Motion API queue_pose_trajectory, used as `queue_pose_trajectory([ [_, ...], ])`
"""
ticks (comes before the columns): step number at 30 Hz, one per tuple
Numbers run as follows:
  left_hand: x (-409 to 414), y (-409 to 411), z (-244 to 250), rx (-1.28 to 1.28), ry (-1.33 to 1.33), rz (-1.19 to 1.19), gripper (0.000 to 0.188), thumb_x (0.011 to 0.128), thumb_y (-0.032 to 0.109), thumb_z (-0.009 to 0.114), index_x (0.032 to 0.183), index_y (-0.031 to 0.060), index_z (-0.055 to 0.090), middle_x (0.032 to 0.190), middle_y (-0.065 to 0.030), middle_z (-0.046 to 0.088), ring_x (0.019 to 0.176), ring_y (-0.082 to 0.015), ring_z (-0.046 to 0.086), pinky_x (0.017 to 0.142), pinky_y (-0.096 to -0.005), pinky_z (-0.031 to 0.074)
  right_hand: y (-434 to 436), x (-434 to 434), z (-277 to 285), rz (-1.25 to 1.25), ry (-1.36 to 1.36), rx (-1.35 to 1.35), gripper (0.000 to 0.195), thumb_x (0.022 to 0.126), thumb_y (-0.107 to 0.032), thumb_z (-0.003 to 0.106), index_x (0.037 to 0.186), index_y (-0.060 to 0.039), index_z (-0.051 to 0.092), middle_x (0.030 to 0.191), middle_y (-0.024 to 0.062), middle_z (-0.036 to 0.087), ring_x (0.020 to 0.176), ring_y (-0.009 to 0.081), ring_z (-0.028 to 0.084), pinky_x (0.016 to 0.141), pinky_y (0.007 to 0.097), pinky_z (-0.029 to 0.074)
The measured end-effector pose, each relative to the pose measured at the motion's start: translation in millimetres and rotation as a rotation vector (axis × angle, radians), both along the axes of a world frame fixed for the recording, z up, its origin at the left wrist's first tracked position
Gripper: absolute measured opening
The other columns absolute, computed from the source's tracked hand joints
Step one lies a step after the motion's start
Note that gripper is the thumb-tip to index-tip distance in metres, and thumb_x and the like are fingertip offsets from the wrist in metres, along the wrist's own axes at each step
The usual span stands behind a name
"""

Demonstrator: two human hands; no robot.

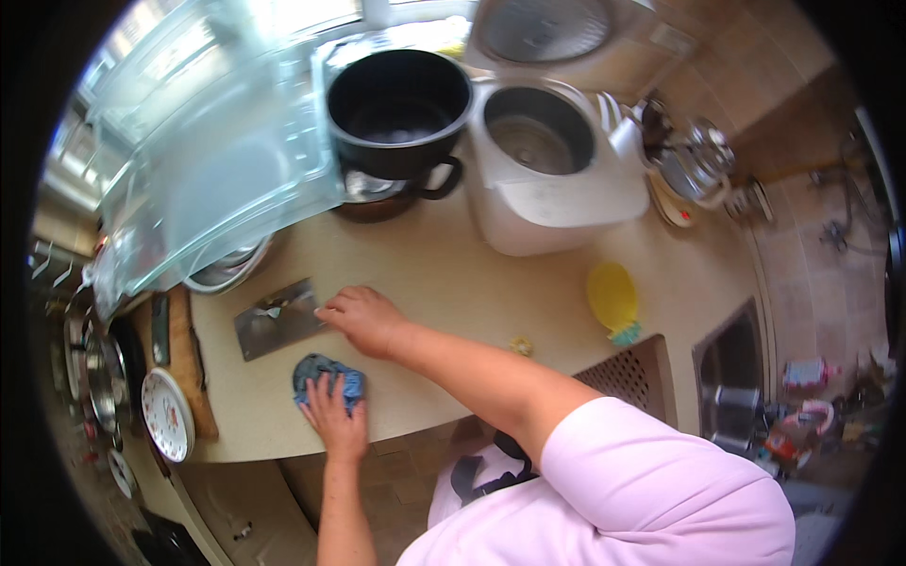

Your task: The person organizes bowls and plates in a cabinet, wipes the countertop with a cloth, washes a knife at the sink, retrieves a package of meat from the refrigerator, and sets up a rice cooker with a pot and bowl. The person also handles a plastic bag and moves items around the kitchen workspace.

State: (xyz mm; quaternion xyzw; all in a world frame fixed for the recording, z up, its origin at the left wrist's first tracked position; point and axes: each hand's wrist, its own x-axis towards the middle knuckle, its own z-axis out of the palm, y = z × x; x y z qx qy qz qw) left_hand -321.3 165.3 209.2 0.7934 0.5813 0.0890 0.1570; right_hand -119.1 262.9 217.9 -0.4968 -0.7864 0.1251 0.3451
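My left hand (335, 417) lies over a crumpled blue cloth (308, 369) near the counter's front edge, with fingers spread and pressing on it. Beyond the cloth, a flat rectangular metal plate (265, 331), possibly a cleaver blade, rests on the beige counter (425, 283). Small scraps (272, 309) sit on the plate's surface. Reaching across from the right, my right hand (368, 322) has its fingertips at the plate's right edge and appears to grip it. Its palm side is hidden.
Behind stand clear glass or plastic containers (233, 163), a black pot (400, 106) and an open rice cooker (559, 205). Plates (166, 417) and a wooden board (180, 318) are left. A yellow pineapple-shaped item (612, 293) lies right, near a sink (732, 361).
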Motion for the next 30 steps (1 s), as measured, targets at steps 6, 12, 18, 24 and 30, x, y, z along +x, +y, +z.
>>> queue_pose_trajectory([
  [6,70,46,-21,0.010,-0.034,-0.044,0.057,0.078,0.025,0.062,0.133,0.0168,0.048,0.147,-0.0099,0.034,0.140,-0.0335,0.022,0.110,-0.0569,0.012,-159,116,70,-0.356,0.281,-0.171,0.043,0.072,-0.006,0.065,0.115,-0.0081,0.058,0.114,0.0140,0.057,0.110,0.0327,0.051,0.096,0.0408,0.042],
  [12,209,24,-15,0.048,-0.141,-0.447,0.049,0.078,0.024,0.064,0.125,0.0137,0.055,0.139,-0.0090,0.044,0.135,-0.0328,0.031,0.107,-0.0560,0.022,-297,274,15,-1.398,-0.053,-0.299,0.054,0.079,-0.019,0.067,0.125,-0.0010,0.046,0.130,0.0214,0.044,0.122,0.0391,0.037,0.103,0.0467,0.031],
  [18,252,4,-9,-0.167,-0.579,-0.377,0.039,0.081,0.014,0.060,0.118,0.0041,0.056,0.128,-0.0140,0.052,0.124,-0.0357,0.043,0.104,-0.0461,0.032,-260,300,8,-1.268,0.262,-0.684,0.032,0.084,-0.019,0.061,0.111,-0.0020,0.060,0.095,0.0149,0.066,0.087,0.0304,0.064,0.079,0.0376,0.049],
  [24,146,34,10,0.199,-0.376,0.020,0.038,0.081,0.010,0.059,0.118,0.0030,0.056,0.128,-0.0161,0.050,0.125,-0.0369,0.042,0.105,-0.0467,0.032,-269,324,-3,-1.078,0.495,-0.560,0.024,0.084,-0.010,0.055,0.103,0.0011,0.062,0.089,0.0152,0.067,0.082,0.0236,0.065,0.075,0.0338,0.049],
  [30,216,-46,-12,0.079,-0.187,-0.107,0.048,0.078,0.015,0.061,0.124,0.0066,0.052,0.133,-0.0157,0.048,0.131,-0.0374,0.035,0.106,-0.0541,0.026,-225,273,34,-0.603,0.696,-0.834,0.021,0.082,-0.011,0.055,0.095,0.0042,0.063,0.083,0.0129,0.066,0.077,0.0182,0.063,0.069,0.0323,0.049],
])
